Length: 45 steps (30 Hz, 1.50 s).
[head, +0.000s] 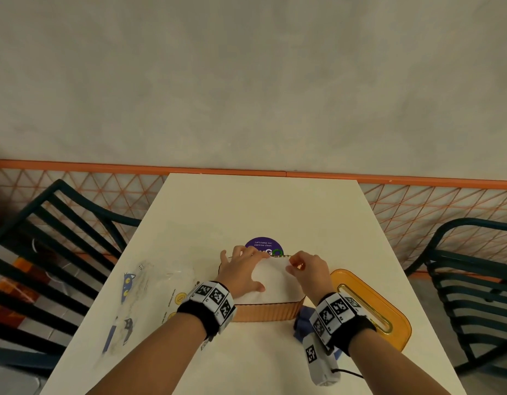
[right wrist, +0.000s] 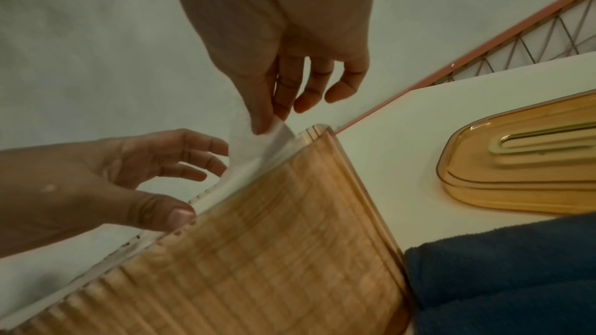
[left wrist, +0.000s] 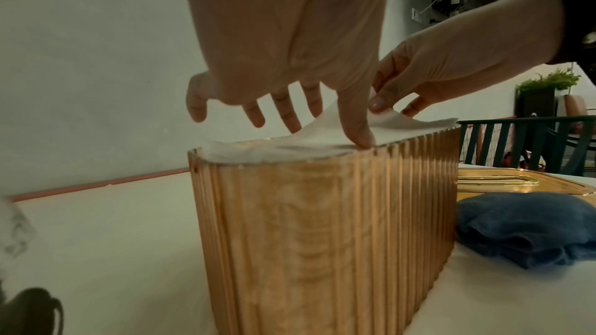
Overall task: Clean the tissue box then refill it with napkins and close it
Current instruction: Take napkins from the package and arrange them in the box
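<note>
Head view: the left hand (head: 241, 270) lies spread, fingers straight, on the white napkins (head: 271, 283) that fill the open tissue box (head: 265, 311); the right hand (head: 308, 270), just beside it, pinches the far napkin corner. The amber lid (head: 372, 306) lies outboard of the right hand, off the box, so the refill appears nearly complete and closing remains. Left of the left hand lies an empty-looking plastic wrapper (head: 150, 295). Left wrist view: the left fingertips (left wrist: 361, 136) press the top sheet at the box rim while the right hand's thumb and finger grip the raised corner. The blue cloth (left wrist: 522, 226) rests against the box below the right hand, suggesting that cleaning is done. Right wrist view: the raised corner (right wrist: 258, 142) stands above the rim, directly under the pinch; judged, it must pass through the lid slot. Nothing blocks the route to the lid.
</note>
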Available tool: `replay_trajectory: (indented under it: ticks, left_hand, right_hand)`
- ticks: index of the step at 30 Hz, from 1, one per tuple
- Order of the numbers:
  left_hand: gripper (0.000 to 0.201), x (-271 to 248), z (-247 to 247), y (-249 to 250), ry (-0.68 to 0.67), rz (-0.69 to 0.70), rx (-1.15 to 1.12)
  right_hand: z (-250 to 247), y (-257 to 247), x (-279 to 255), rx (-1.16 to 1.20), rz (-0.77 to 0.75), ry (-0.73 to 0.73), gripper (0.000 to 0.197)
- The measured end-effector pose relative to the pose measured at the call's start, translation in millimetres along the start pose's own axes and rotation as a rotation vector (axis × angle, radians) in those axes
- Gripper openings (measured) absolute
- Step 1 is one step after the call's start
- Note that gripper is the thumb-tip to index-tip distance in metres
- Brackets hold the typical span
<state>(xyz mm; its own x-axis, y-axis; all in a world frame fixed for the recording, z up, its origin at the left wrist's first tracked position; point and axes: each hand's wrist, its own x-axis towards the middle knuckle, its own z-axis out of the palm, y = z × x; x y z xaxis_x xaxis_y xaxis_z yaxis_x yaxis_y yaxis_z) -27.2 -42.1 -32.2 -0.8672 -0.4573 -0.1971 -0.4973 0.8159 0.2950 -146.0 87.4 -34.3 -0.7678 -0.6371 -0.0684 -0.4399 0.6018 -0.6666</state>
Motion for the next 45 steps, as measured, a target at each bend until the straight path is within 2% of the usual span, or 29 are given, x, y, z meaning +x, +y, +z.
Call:
replay_trajectory:
  ticks: [4, 10, 15, 18, 21, 25, 27, 30, 33, 36, 40, 42, 43, 45]
  left_hand:
    - [0.053, -0.8, 3.6, 2.9, 0.054, 0.022, 0.021]
    - [0.043, 1.5, 6.9, 3.9, 0.101, 0.019, 0.038]
    - [0.026, 4.9, 10.6, 4.0, 0.139, 0.068, 0.071]
    - [0.032, 5.0, 10.1, 4.1, 0.154, 0.083, 0.105]
    - [0.049, 7.2, 4.6, -2.2, 0.103, 0.066, 0.138]
    - [0.041, 4.6, -5.1, -12.6, 0.085, 0.074, 0.209]
    - [0.032, -0.7, -5.9, -13.9, 0.105, 0.111, 0.272]
    - [0.016, -12.1, -3.3, -12.8, 0.226, 0.178, 0.351]
    - [0.037, -20.1, 7.5, -16.9, 0.258, 0.164, 0.382]
    - [0.034, -23.9, 15.9, -17.2, 0.306, 0.224, 0.385]
    - [0.032, -27.2, 17.0, -17.9, 0.31, 0.246, 0.369]
    - [0.03, -29.8, 13.3, -19.1, 0.299, 0.248, 0.361]
    - [0.028, -30.8, 12.4, -19.9, 0.301, 0.247, 0.349]
    - [0.024, -31.3, 12.9, -21.4, 0.29, 0.233, 0.307]
  right_hand:
    - [-0.2, 3.0, -0.9, -0.013, -0.069, 0.027, 0.017]
    - [0.9, 2.9, -0.9, -0.197, -0.229, 0.125, 0.021]
    - [3.1, 1.9, -0.7, -0.264, -0.322, 0.09, 0.017]
    - [2.7, 2.7, 2.0, -0.211, -0.359, 0.032, 0.016]
    - [-2.2, 4.2, 1.1, -0.147, -0.257, -0.057, 0.015]
    - [-7.0, 7.5, -4.7, -0.178, -0.182, -0.144, 0.016]
    - [-8.5, 6.7, -9.0, -0.198, -0.215, -0.171, 0.016]
    - [-9.7, 6.4, -13.5, -0.235, -0.339, -0.176, 0.02]
    - [-10.1, 3.9, -18.1, -0.239, -0.36, -0.175, 0.035]
    - [-6.2, 1.1, -21.1, -0.299, -0.373, -0.162, 0.049]
    - [0.4, 3.6, -21.7, -0.463, -0.456, -0.143, 0.027]
    - [1.3, 5.1, -22.7, -0.488, -0.476, -0.121, 0.023]
    - [0.6, 3.9, -24.1, -0.503, -0.496, -0.097, 0.024]
    - [-0.7, 0.6, -28.8, -0.498, -0.561, -0.044, 0.04]
